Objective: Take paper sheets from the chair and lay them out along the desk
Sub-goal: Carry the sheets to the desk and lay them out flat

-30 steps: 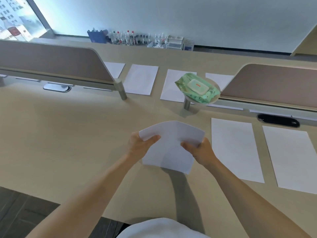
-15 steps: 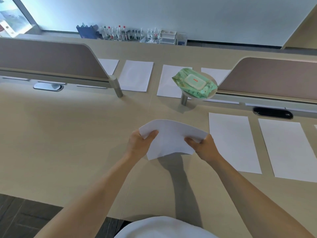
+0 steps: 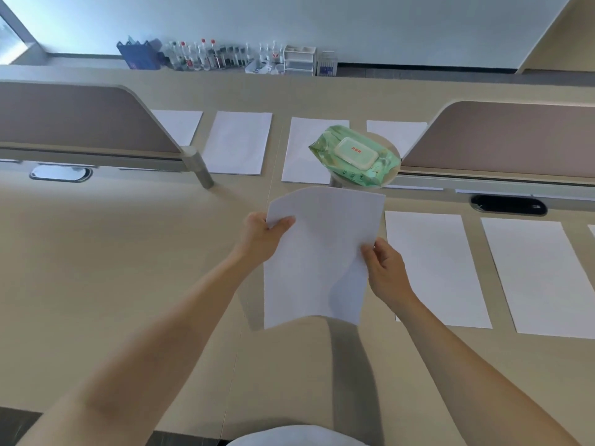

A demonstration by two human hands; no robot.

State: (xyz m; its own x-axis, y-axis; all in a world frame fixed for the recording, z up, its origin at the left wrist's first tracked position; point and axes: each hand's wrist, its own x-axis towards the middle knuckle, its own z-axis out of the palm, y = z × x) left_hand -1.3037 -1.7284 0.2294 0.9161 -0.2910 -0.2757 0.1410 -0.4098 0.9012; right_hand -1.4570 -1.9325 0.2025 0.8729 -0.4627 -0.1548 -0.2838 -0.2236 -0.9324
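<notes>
We are holding one paper sheet with both hands over the desk. Our left hand is pinching the sheet's left edge close to the far corner, with the thumb lying on the upper face. Our right hand is gripping the right edge a little nearer to us, with the fingers curling round it. The sheet is bending slightly and is throwing a shadow on the desk; we cannot tell if its near edge is touching the surface. Just to the right, two more sheets are lying flat side by side. Beyond the brown dividers, four sheets are lying in a row. A green pack of wipes is sitting on a small round stand between the dividers, just past the held sheet. Bottles are standing along the far wall.
</notes>
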